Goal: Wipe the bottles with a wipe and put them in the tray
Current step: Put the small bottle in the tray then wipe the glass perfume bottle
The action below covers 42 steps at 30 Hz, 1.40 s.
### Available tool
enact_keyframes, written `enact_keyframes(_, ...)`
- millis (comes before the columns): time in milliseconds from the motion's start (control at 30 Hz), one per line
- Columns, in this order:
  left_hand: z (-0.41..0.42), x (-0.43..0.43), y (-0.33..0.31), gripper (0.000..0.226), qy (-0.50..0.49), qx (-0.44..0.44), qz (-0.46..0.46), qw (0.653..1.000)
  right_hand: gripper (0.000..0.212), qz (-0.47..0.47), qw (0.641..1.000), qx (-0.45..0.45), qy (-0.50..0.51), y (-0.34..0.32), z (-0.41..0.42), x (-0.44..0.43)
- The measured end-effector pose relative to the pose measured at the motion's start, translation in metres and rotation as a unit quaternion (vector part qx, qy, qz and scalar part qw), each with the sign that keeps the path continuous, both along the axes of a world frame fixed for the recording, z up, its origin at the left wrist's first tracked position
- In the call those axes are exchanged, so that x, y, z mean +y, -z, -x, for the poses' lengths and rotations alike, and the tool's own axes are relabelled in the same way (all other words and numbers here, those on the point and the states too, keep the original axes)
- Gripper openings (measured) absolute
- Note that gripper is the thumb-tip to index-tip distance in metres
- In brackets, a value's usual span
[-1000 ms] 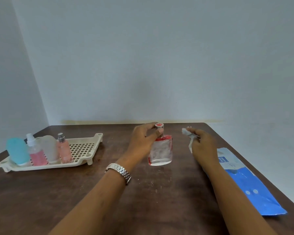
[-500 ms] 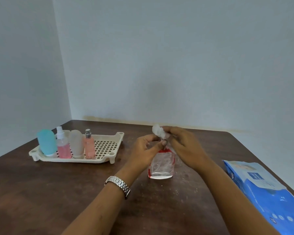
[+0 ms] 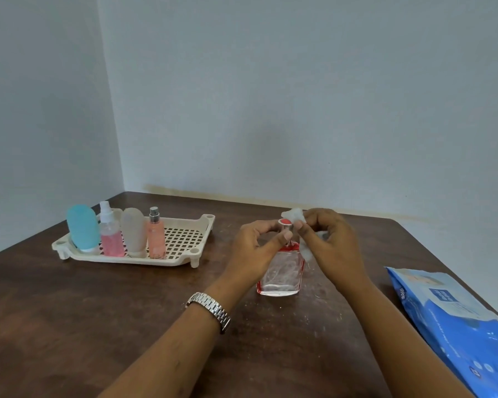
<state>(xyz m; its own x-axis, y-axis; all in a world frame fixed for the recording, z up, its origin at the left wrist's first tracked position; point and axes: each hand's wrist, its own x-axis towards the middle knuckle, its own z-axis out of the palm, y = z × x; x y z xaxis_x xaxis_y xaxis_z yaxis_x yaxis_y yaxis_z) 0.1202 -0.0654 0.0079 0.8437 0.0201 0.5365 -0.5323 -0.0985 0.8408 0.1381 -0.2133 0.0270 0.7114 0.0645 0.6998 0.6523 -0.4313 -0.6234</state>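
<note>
While pinching the glass perfume bottle (image 3: 281, 278) by its neck with the left hand (image 3: 253, 242), pressing a wipe (image 3: 295, 216), gripped in the right hand (image 3: 331, 242), against the red cap. Standing upright below both hands, tray (image 3: 144, 261) well beyond the left. Could topple under sideways rubbing: narrow hold, slick glass.

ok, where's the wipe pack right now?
Head view, lower right: the blue wipe pack lies on the table by its right edge, right of the right hand.
</note>
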Motion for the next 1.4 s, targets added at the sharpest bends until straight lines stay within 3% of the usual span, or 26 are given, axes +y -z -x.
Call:
enact_keyframes(167,-0.004,0.000,0.004,0.025,-0.057,-0.013,-0.040,0.998,0.003,-0.065,0.997,0.006,-0.050,-0.004,0.005,0.001)
enact_keyframes(333,-0.009,0.000,0.010,0.043,-0.090,-0.033,-0.053,0.994,0.031,0.122,0.989,-0.063,-0.061,-0.010,0.008,0.006)
enact_keyframes(400,-0.010,0.001,0.012,0.045,-0.088,-0.035,-0.055,0.994,0.034,0.152,0.984,-0.072,-0.060,-0.012,0.007,0.003)
enact_keyframes(667,-0.005,0.000,0.011,0.043,-0.068,-0.013,-0.052,0.996,0.021,0.096,0.988,-0.122,-0.007,-0.008,0.010,0.001)
enact_keyframes(733,-0.002,0.002,0.009,0.028,-0.052,-0.006,-0.050,0.997,0.025,0.035,0.995,-0.089,-0.019,-0.002,0.013,0.001)
enact_keyframes(867,-0.002,0.004,0.010,0.031,-0.021,0.009,-0.034,0.999,0.027,-0.021,0.999,-0.034,-0.021,0.005,0.016,0.005)
enact_keyframes(1033,0.000,0.004,0.011,0.025,0.020,0.034,0.015,0.999,0.043,0.077,0.995,-0.047,0.031,0.015,0.023,0.023)
enact_keyframes(1167,-0.004,0.007,0.013,0.022,0.006,0.038,0.029,0.999,0.047,0.112,0.992,0.015,0.051,0.016,0.027,0.029)
enact_keyframes(1267,-0.003,0.007,0.012,0.026,0.010,0.052,0.052,0.997,0.041,0.048,0.996,0.002,0.078,0.021,0.026,0.031)
enact_keyframes(1400,-0.002,0.008,0.010,0.037,0.023,0.056,0.082,0.995,0.013,0.025,0.994,-0.037,0.097,0.023,0.027,0.028)
